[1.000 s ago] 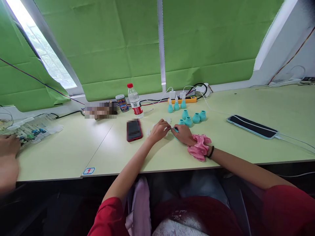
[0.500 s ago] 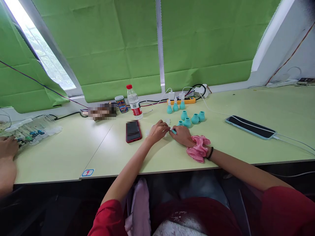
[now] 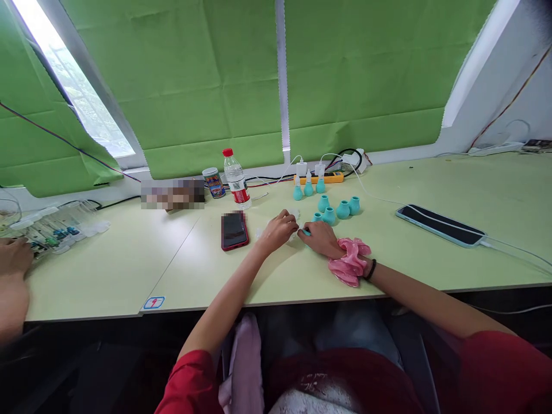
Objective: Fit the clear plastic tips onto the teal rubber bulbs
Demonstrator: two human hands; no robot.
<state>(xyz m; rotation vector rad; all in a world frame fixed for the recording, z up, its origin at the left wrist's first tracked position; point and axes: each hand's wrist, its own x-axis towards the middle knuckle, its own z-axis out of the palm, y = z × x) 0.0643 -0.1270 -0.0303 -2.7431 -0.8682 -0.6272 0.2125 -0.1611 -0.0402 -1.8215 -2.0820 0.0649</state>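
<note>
My right hand (image 3: 321, 237) is closed around a small teal rubber bulb (image 3: 306, 233), mostly hidden by the fingers. Close beside it, the fingertips of my left hand (image 3: 279, 231) are pinched on a small whitish, clear piece that meets the bulb; its kind is hard to make out. Several loose teal bulbs (image 3: 342, 210) with open necks stand just beyond my right hand. Behind them, three teal bulbs (image 3: 308, 188) have clear tips fitted on top. Some clear pieces (image 3: 294, 213) lie behind and under my left hand, partly covered by it.
A red-cased phone (image 3: 234, 230) lies left of my hands; another phone (image 3: 440, 225) with a cable lies right. A water bottle (image 3: 237, 183), a can (image 3: 214, 183) and an orange power strip (image 3: 332, 177) are at the back. Another person's hand (image 3: 15, 256) touches clear parts (image 3: 56, 230) at far left.
</note>
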